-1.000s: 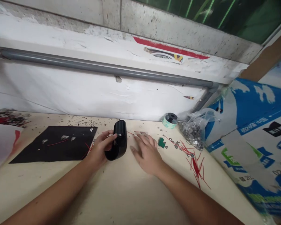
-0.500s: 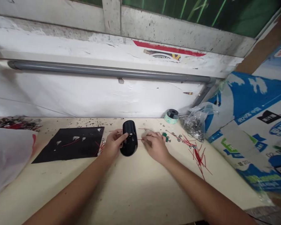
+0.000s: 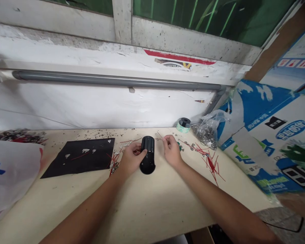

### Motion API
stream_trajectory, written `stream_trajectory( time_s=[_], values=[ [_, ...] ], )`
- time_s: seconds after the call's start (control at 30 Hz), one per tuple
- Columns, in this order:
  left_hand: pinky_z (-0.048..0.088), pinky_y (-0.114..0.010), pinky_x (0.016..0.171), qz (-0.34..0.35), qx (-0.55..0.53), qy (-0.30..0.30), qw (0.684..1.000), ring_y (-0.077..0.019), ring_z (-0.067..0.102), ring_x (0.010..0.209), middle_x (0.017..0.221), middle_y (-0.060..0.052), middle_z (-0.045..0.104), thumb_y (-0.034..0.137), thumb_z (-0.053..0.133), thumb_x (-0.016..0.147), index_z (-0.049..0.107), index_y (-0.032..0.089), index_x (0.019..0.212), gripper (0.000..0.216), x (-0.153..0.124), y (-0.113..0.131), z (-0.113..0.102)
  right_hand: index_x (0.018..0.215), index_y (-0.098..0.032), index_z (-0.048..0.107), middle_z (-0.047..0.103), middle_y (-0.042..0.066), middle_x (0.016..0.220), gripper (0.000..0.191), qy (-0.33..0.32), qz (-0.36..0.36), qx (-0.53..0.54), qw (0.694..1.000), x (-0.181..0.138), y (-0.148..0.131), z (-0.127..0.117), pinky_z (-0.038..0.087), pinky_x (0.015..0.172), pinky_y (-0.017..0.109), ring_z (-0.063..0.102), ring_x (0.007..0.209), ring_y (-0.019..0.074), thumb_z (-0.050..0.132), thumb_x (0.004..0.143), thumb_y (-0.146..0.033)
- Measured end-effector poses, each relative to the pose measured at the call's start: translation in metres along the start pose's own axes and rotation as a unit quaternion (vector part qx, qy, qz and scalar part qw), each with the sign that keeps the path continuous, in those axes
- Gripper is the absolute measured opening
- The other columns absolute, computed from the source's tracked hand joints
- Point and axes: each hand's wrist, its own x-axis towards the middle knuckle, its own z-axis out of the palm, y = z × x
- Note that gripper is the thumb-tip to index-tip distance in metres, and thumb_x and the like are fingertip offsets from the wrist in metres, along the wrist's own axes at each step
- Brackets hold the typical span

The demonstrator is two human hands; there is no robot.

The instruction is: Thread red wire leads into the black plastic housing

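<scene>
Fingers [image 3: 139, 152] over black plastic casing [image 3: 147, 166], partly hidden

Pale wooden bench top [image 3: 147, 210], speckled with dark grit along back edge; black sheet [image 3: 77, 166] left of centre, few small metal pieces and red wire on it; black oblong casing [image 3: 147, 166] lying just right of sheet; loose red wires [image 3: 213, 166] in tangle at right; small green piece [image 3: 179, 146] and row of metal bits [image 3: 193, 147] near back; tape roll [image 3: 183, 125] and clear plastic bag of metal parts [image 3: 205, 134] at back right; dark scrap heap [image 3: 21, 136] far upper left; white plastic bag [image 3: 10, 176] over left end.
</scene>
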Motion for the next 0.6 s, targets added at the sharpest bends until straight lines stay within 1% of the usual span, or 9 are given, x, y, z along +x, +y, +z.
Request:
stream_trajectory(
  time_s=[0.13,0.2,0.27,0.33,0.4,0.47,0.53,0.57,0.6],
  values=[
    [0.053,-0.035,0.084,-0.017,0.035,-0.017,0.999,-0.0242,0.071,0.091,0.100,-0.010,0.076,0.027,0.073,0.077,0.075,0.017,0.097,0.023,-0.001,0.004,0.003,0.099,-0.020,0.057,0.055,0.000,0.077,0.023,0.028,-0.003,0.056,0.998,-0.008,-0.004,-0.002,0.043,0.066,0.029,0.052,0.067,0.0158,0.047,0.099,-0.041],
    [0.053,-0.037,0.085,-0.017,0.046,-0.030,0.998,-0.0251,0.071,0.092,0.101,-0.010,0.077,0.027,0.072,0.078,0.076,0.017,0.098,0.022,0.000,0.007,0.002,0.105,-0.021,0.059,0.054,-0.002,0.074,0.022,0.015,-0.016,0.094,0.995,-0.013,-0.009,-0.003,0.044,0.068,0.029,0.052,0.067,0.0157,0.052,0.098,-0.040],
    [0.053,-0.038,0.088,-0.013,0.053,-0.043,0.998,-0.0260,0.071,0.095,0.104,-0.010,0.076,0.028,0.071,0.079,0.076,0.017,0.102,0.025,0.001,0.009,0.000,0.109,-0.022,0.059,0.057,-0.002,0.073,0.022,0.007,-0.021,0.124,0.992,-0.016,-0.013,-0.002,0.045,0.071,0.030,0.054,0.068,0.0160,0.056,0.096,-0.039],
    [0.052,-0.039,0.091,-0.016,0.050,-0.061,0.997,-0.0264,0.070,0.099,0.108,-0.010,0.076,0.029,0.072,0.079,0.075,0.017,0.107,0.030,0.003,0.010,-0.003,0.109,-0.022,0.059,0.061,-0.001,0.074,0.023,0.005,-0.019,0.142,0.990,-0.018,-0.017,0.000,0.046,0.074,0.031,0.057,0.071,0.0166,0.061,0.094,-0.039],
    [0.052,-0.040,0.094,-0.031,0.046,-0.075,0.996,-0.0264,0.069,0.102,0.111,-0.011,0.075,0.030,0.074,0.078,0.073,0.017,0.113,0.037,0.003,0.009,-0.006,0.107,-0.022,0.061,0.064,-0.001,0.074,0.023,-0.002,-0.012,0.152,0.988,-0.018,-0.020,0.002,0.048,0.073,0.031,0.060,0.073,0.0175,0.065,0.091,-0.039],
    [0.052,-0.040,0.094,-0.041,0.055,-0.060,0.996,-0.0262,0.068,0.103,0.116,-0.013,0.072,0.032,0.077,0.075,0.069,0.016,0.122,0.050,0.003,0.008,-0.008,0.108,-0.023,0.063,0.065,0.000,0.072,0.025,-0.018,-0.001,0.160,0.987,-0.020,-0.023,0.002,0.049,0.068,0.029,0.062,0.072,0.0181,0.067,0.090,-0.039],
    [0.053,-0.041,0.093,-0.020,0.072,-0.030,0.997,-0.0261,0.066,0.108,0.128,-0.014,0.064,0.033,0.079,0.075,0.062,0.018,0.133,0.063,0.001,0.006,-0.011,0.113,-0.023,0.064,0.068,0.001,0.073,0.029,-0.038,0.011,0.164,0.986,-0.022,-0.025,0.002,0.048,0.060,0.028,0.064,0.070,0.0185,0.068,0.089,-0.040],
    [0.052,-0.042,0.096,0.010,0.090,-0.018,0.996,-0.0267,0.063,0.114,0.134,-0.014,0.059,0.034,0.078,0.076,0.060,0.020,0.134,0.063,0.001,0.006,-0.012,0.116,-0.024,0.064,0.069,0.001,0.075,0.032,-0.048,0.014,0.162,0.986,-0.023,-0.026,0.001,0.047,0.057,0.027,0.065,0.071,0.0187,0.068,0.089,-0.040],
    [0.049,-0.043,0.101,0.052,0.117,-0.014,0.992,-0.0278,0.058,0.121,0.138,-0.013,0.056,0.034,0.077,0.077,0.062,0.023,0.133,0.058,0.000,0.006,-0.014,0.118,-0.024,0.064,0.070,0.002,0.078,0.034,-0.057,0.016,0.157,0.986,-0.024,-0.027,0.000,0.047,0.055,0.027,0.066,0.071,0.0191,0.069,0.088,-0.040]
  ],
)
